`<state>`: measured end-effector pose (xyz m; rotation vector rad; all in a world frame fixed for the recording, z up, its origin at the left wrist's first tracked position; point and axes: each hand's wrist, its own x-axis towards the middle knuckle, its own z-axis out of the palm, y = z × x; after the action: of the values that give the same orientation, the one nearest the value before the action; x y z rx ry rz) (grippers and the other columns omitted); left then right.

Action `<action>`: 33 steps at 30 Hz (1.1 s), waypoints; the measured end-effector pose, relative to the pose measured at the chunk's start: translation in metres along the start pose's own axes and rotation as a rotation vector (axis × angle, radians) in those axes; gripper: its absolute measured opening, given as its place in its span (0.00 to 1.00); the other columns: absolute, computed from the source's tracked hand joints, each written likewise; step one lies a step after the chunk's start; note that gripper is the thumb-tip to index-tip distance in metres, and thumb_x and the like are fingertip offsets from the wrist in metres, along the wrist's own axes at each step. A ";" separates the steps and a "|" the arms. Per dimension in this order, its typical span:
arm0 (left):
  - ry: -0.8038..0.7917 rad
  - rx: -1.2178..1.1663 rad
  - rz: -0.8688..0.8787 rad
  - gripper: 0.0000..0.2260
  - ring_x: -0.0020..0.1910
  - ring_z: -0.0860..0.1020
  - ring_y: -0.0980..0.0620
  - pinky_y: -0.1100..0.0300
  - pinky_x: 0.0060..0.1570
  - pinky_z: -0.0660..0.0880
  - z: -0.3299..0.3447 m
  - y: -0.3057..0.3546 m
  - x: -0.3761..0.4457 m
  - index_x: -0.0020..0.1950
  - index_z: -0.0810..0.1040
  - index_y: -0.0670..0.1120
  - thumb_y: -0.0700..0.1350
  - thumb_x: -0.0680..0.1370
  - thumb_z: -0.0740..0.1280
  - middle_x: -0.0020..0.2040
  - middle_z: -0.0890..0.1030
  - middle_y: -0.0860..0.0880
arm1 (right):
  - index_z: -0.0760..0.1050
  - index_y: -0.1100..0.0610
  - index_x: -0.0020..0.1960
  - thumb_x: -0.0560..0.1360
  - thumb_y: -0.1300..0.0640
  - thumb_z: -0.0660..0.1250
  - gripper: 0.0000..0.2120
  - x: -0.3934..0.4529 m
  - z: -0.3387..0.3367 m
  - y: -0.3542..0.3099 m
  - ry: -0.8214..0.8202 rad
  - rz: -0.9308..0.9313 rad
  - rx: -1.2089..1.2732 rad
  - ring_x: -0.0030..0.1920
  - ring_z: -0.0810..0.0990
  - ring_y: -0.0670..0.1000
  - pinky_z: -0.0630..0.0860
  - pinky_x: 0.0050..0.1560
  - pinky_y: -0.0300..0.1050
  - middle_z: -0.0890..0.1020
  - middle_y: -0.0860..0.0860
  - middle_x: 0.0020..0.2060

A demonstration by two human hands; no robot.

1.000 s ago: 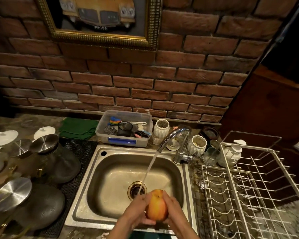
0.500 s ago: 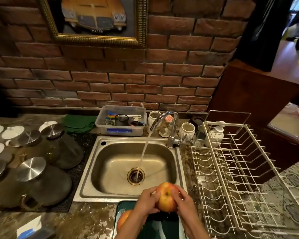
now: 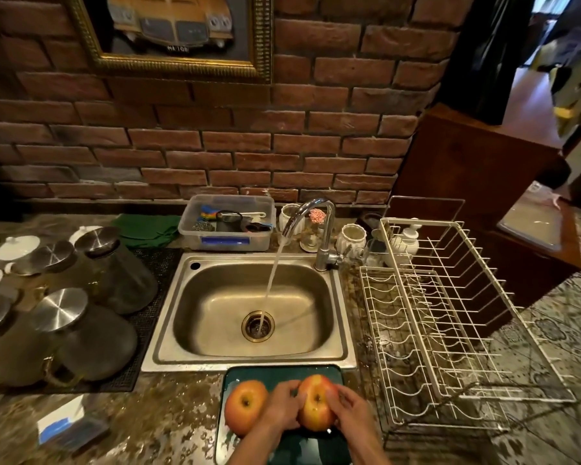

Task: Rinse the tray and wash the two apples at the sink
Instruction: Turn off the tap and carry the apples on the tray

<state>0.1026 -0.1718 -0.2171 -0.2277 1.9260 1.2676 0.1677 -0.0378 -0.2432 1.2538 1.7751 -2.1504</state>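
A dark green tray (image 3: 249, 374) lies on the counter just in front of the steel sink (image 3: 249, 359). One red-yellow apple (image 3: 245, 406) rests on the tray's left side. A second, wet apple (image 3: 316, 407) is over the tray's right side, held between my left hand (image 3: 282, 407) and my right hand (image 3: 349, 411). I cannot tell whether it touches the tray. The tap (image 3: 311, 213) runs, and its stream falls into the drain (image 3: 258, 325).
A white wire dish rack (image 3: 450, 313) stands right of the sink. Dark glass jars with steel lids (image 3: 81, 323) sit on a black mat to the left. A plastic tub of scrubbers (image 3: 227, 238) and ceramic cups are behind the sink. A small box (image 3: 67, 427) lies front left.
Both hands carried the apple from under the running water back over the sink's front edge and down to the tray beside the other apple. The camera tilted down and right.
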 end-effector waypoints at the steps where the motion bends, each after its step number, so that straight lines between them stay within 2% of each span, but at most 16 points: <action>1: 0.004 -0.015 -0.013 0.15 0.63 0.78 0.46 0.50 0.57 0.79 0.000 -0.002 0.000 0.70 0.74 0.48 0.42 0.83 0.61 0.64 0.79 0.45 | 0.76 0.64 0.61 0.75 0.65 0.71 0.15 -0.001 0.000 0.001 -0.004 0.008 -0.004 0.55 0.80 0.59 0.76 0.60 0.56 0.82 0.62 0.54; 6: 0.009 -0.054 -0.031 0.16 0.64 0.76 0.46 0.49 0.60 0.79 -0.003 -0.005 0.003 0.71 0.73 0.47 0.41 0.83 0.63 0.65 0.78 0.46 | 0.77 0.60 0.56 0.75 0.65 0.71 0.11 -0.006 -0.002 0.001 -0.006 -0.011 0.005 0.52 0.80 0.57 0.79 0.45 0.46 0.82 0.58 0.50; 10: -0.013 -0.050 0.001 0.17 0.60 0.77 0.49 0.53 0.58 0.78 -0.005 -0.009 0.007 0.71 0.73 0.46 0.43 0.81 0.65 0.64 0.79 0.46 | 0.76 0.60 0.60 0.76 0.63 0.71 0.14 -0.002 -0.006 0.000 -0.034 -0.003 -0.056 0.59 0.80 0.59 0.79 0.56 0.53 0.81 0.60 0.55; 13: -0.042 -0.002 0.042 0.19 0.62 0.76 0.49 0.55 0.55 0.78 -0.005 -0.014 0.007 0.72 0.72 0.47 0.45 0.81 0.66 0.67 0.78 0.46 | 0.77 0.57 0.59 0.75 0.60 0.72 0.13 0.000 -0.010 0.000 -0.061 0.029 -0.079 0.53 0.81 0.53 0.79 0.44 0.44 0.82 0.56 0.53; 17: -0.007 0.114 0.118 0.20 0.64 0.78 0.47 0.54 0.64 0.76 -0.006 -0.013 0.008 0.73 0.72 0.47 0.46 0.81 0.65 0.66 0.79 0.44 | 0.77 0.60 0.60 0.75 0.60 0.72 0.14 0.008 -0.011 0.000 -0.051 0.061 -0.094 0.48 0.81 0.51 0.78 0.38 0.41 0.83 0.55 0.50; 18: 0.012 0.131 0.136 0.19 0.63 0.79 0.49 0.58 0.63 0.76 -0.009 -0.010 0.007 0.72 0.72 0.48 0.47 0.81 0.65 0.66 0.80 0.45 | 0.77 0.61 0.61 0.76 0.60 0.72 0.15 0.009 -0.010 -0.002 -0.033 0.061 -0.104 0.46 0.81 0.51 0.78 0.41 0.42 0.83 0.55 0.49; 20: 0.059 0.146 0.186 0.17 0.57 0.78 0.56 0.69 0.54 0.73 -0.018 0.001 0.005 0.70 0.75 0.48 0.47 0.81 0.65 0.64 0.81 0.49 | 0.76 0.62 0.63 0.76 0.59 0.72 0.17 0.010 -0.009 -0.010 0.012 0.045 -0.154 0.50 0.80 0.54 0.78 0.54 0.49 0.82 0.59 0.53; 22: 0.130 0.160 0.256 0.14 0.53 0.78 0.58 0.70 0.50 0.72 -0.032 0.015 0.003 0.66 0.79 0.49 0.46 0.81 0.65 0.61 0.83 0.50 | 0.76 0.64 0.65 0.77 0.58 0.70 0.18 0.010 -0.008 -0.025 0.044 -0.021 -0.215 0.54 0.79 0.55 0.74 0.64 0.52 0.81 0.61 0.56; 24: 0.199 0.148 0.327 0.11 0.51 0.78 0.60 0.69 0.48 0.72 -0.050 0.030 -0.004 0.62 0.81 0.50 0.46 0.81 0.65 0.56 0.82 0.54 | 0.76 0.63 0.64 0.78 0.58 0.68 0.16 0.007 -0.005 -0.046 0.067 -0.103 -0.250 0.55 0.77 0.54 0.73 0.63 0.48 0.80 0.58 0.56; 26: 0.268 0.140 0.406 0.10 0.50 0.77 0.63 0.71 0.47 0.72 -0.069 0.042 -0.011 0.61 0.81 0.51 0.46 0.81 0.65 0.54 0.82 0.56 | 0.77 0.59 0.64 0.80 0.55 0.67 0.15 0.002 -0.002 -0.068 0.068 -0.184 -0.281 0.56 0.76 0.51 0.70 0.60 0.44 0.79 0.54 0.56; 30: 0.431 0.194 0.524 0.10 0.54 0.79 0.57 0.62 0.57 0.77 -0.109 0.061 -0.018 0.60 0.82 0.51 0.46 0.81 0.65 0.55 0.83 0.53 | 0.77 0.53 0.64 0.81 0.52 0.64 0.13 -0.004 0.004 -0.105 0.066 -0.336 -0.307 0.59 0.76 0.49 0.70 0.56 0.44 0.79 0.49 0.58; 33: 0.549 0.277 0.573 0.12 0.59 0.77 0.59 0.59 0.62 0.75 -0.135 0.070 -0.017 0.63 0.80 0.52 0.49 0.81 0.64 0.59 0.80 0.56 | 0.76 0.49 0.63 0.81 0.51 0.64 0.12 -0.001 0.012 -0.125 0.073 -0.462 -0.391 0.60 0.77 0.49 0.74 0.56 0.44 0.80 0.47 0.58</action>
<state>0.0060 -0.2555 -0.1334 0.1529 2.7486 1.3602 0.0955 -0.0080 -0.1447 0.9030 2.5628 -1.8101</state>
